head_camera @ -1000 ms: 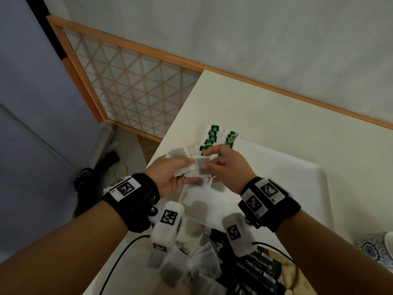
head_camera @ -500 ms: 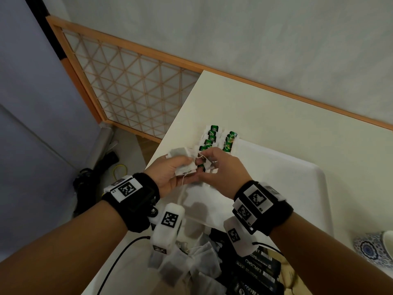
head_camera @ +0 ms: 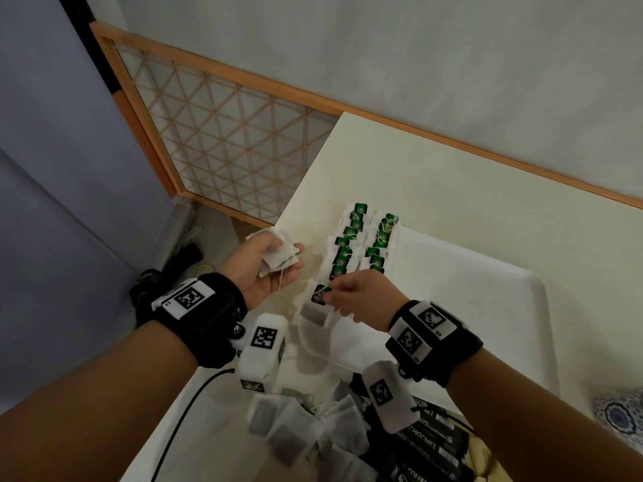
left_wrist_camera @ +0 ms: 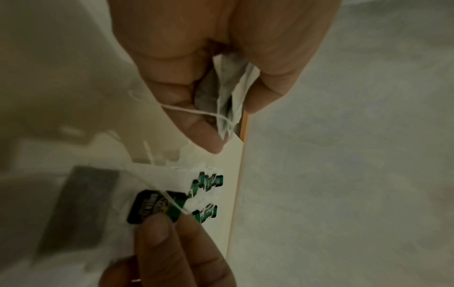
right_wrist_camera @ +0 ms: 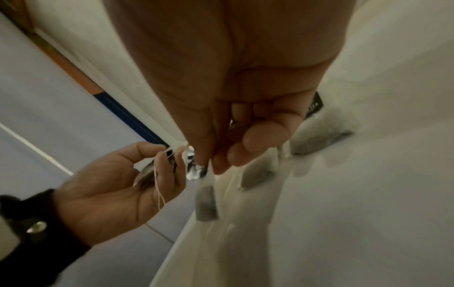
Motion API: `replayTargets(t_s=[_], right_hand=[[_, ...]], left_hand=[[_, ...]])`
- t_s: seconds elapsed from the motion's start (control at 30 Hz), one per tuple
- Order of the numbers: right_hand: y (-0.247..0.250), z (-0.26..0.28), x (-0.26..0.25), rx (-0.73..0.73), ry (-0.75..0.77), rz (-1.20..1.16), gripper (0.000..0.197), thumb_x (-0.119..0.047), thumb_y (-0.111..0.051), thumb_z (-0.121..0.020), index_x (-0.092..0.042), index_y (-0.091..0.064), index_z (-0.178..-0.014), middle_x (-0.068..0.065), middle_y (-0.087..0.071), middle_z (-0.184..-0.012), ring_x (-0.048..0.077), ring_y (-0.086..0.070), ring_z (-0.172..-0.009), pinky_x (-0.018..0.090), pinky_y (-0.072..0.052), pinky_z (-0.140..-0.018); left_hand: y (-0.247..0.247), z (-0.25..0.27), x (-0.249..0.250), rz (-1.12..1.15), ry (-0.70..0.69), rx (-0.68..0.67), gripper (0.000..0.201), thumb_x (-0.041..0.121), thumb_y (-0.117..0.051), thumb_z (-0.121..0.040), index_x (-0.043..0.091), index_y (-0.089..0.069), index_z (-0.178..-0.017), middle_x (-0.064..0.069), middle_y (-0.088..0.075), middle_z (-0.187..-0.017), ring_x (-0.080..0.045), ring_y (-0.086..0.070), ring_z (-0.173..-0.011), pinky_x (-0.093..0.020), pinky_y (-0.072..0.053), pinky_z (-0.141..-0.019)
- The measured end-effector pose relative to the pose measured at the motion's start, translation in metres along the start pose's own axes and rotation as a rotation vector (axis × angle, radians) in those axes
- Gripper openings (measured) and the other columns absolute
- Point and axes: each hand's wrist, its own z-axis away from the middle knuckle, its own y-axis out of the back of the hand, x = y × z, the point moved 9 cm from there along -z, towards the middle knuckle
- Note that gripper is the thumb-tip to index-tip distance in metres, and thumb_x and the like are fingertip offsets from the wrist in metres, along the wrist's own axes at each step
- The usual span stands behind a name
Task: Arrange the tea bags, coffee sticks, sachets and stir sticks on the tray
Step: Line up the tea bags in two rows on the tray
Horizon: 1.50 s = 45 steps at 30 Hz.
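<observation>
My left hand (head_camera: 268, 269) holds a small bunch of tea bags (head_camera: 280, 255) above the table's left edge; the same tea bags (left_wrist_camera: 230, 91) show pinched between its thumb and fingers in the left wrist view. My right hand (head_camera: 358, 293) pinches one tea bag (head_camera: 318, 307) by its green tag (left_wrist_camera: 157, 205) at the near end of two rows of green-tagged tea bags (head_camera: 358, 245) laid on the white tray (head_camera: 487, 307). In the right wrist view the right fingers (right_wrist_camera: 245, 143) curl over blurred tea bags (right_wrist_camera: 255, 174).
Near me lies a loose pile of tea bags (head_camera: 306, 429) and black coffee sticks (head_camera: 431, 447). A blue patterned dish (head_camera: 619, 415) sits at the right edge. The cream table (head_camera: 435, 175) ends at the left, with a lattice screen (head_camera: 222, 140) beyond.
The hands have drawn apart. My right hand took one tea bag from the left hand's bunch and carried it down to the near end of the left row.
</observation>
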Motion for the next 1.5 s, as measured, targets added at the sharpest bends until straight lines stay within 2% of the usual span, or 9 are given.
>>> replayTargets(t_s=[0.2, 0.4, 0.6, 0.83, 0.97, 1.07, 1.13, 1.3, 1.5], right_hand=[[0.019, -0.012, 0.011, 0.160, -0.028, 0.099, 0.014, -0.026, -0.065, -0.087, -0.025, -0.064, -0.101, -0.003, -0.064, -0.080, 0.015, -0.061, -0.074, 0.028, -0.052, -0.071], [0.032, -0.005, -0.001, 0.321, 0.098, 0.212, 0.023, -0.024, -0.073, -0.078, -0.025, -0.057, -0.094, -0.006, -0.050, -0.087, 0.017, -0.057, -0.078, 0.033, -0.052, -0.073], [0.003, 0.001, -0.012, 0.184, 0.201, 0.429, 0.021, -0.044, -0.064, -0.083, -0.029, -0.062, -0.098, -0.010, -0.047, -0.095, 0.009, -0.051, -0.084, 0.026, -0.046, -0.077], [-0.008, -0.003, -0.013, 0.081, 0.186, 0.530, 0.021, -0.029, -0.061, -0.085, -0.026, -0.063, -0.107, -0.004, -0.050, -0.108, 0.016, -0.055, -0.098, 0.030, -0.048, -0.085], [-0.003, -0.001, -0.015, 0.107, 0.196, 0.476, 0.020, -0.034, -0.062, -0.086, -0.026, -0.064, -0.105, -0.006, -0.050, -0.101, 0.012, -0.054, -0.089, 0.025, -0.047, -0.080], [0.022, 0.004, -0.019, 0.266, 0.215, 0.251, 0.015, -0.026, -0.058, -0.091, -0.022, -0.067, -0.103, -0.017, -0.051, -0.082, -0.001, -0.050, -0.072, 0.012, -0.040, -0.066], [0.038, 0.009, -0.019, 0.357, 0.204, 0.073, 0.016, -0.027, -0.054, -0.094, -0.022, -0.067, -0.102, -0.020, -0.056, -0.078, -0.002, -0.055, -0.072, 0.016, -0.044, -0.067], [0.049, 0.013, -0.015, 0.361, 0.156, -0.151, 0.026, -0.034, -0.055, -0.092, -0.030, -0.057, -0.117, -0.007, -0.064, -0.086, 0.016, -0.063, -0.085, 0.042, -0.056, -0.079], [0.062, 0.034, -0.014, 0.366, 0.326, -0.035, 0.054, 0.005, -0.046, -0.080, -0.036, -0.058, -0.113, -0.010, -0.057, -0.120, 0.009, -0.057, -0.105, 0.029, -0.050, -0.079]], left_hand=[[-0.004, 0.000, -0.002, 0.015, 0.004, -0.045, 0.026, 0.000, -0.032, -0.092, 0.002, -0.053, -0.108, -0.015, -0.067, -0.099, -0.025, -0.065, -0.085, -0.034, -0.060, -0.069], [-0.010, -0.003, -0.004, -0.036, -0.025, -0.065, 0.025, -0.007, -0.044, -0.093, 0.000, -0.055, -0.114, -0.013, -0.069, -0.102, -0.023, -0.068, -0.088, -0.030, -0.060, -0.072], [-0.018, -0.004, -0.005, -0.017, -0.022, -0.047, 0.016, 0.008, -0.045, -0.097, 0.003, -0.058, -0.104, -0.013, -0.067, -0.104, -0.022, -0.065, -0.085, -0.031, -0.060, -0.063], [-0.017, -0.003, -0.007, 0.118, 0.026, -0.053, 0.035, 0.010, -0.034, -0.093, -0.006, -0.051, -0.118, -0.022, -0.066, -0.106, -0.032, -0.066, -0.086, -0.035, -0.058, -0.058], [-0.017, -0.005, -0.012, 0.092, 0.040, -0.036, 0.029, 0.002, -0.035, -0.096, -0.004, -0.046, -0.122, -0.024, -0.062, -0.107, -0.032, -0.066, -0.086, -0.036, -0.060, -0.058], [-0.017, -0.008, -0.016, 0.035, 0.044, -0.042, 0.025, -0.003, -0.045, -0.094, 0.005, -0.050, -0.117, -0.020, -0.062, -0.111, -0.030, -0.066, -0.089, -0.035, -0.060, -0.060], [-0.018, -0.009, -0.020, -0.010, 0.038, -0.053, 0.030, -0.005, -0.054, -0.089, 0.007, -0.053, -0.117, -0.019, -0.064, -0.114, -0.030, -0.066, -0.094, -0.037, -0.061, -0.064], [-0.037, -0.004, -0.032, -0.104, 0.048, -0.129, 0.030, -0.004, -0.062, -0.084, 0.007, -0.056, -0.111, -0.015, -0.068, -0.100, -0.023, -0.067, -0.083, -0.032, -0.059, -0.064], [-0.059, 0.002, -0.038, -0.117, 0.085, -0.221, 0.020, 0.005, -0.059, -0.089, 0.001, -0.058, -0.108, -0.012, -0.067, -0.078, -0.018, -0.063, -0.059, -0.025, -0.051, -0.048]])
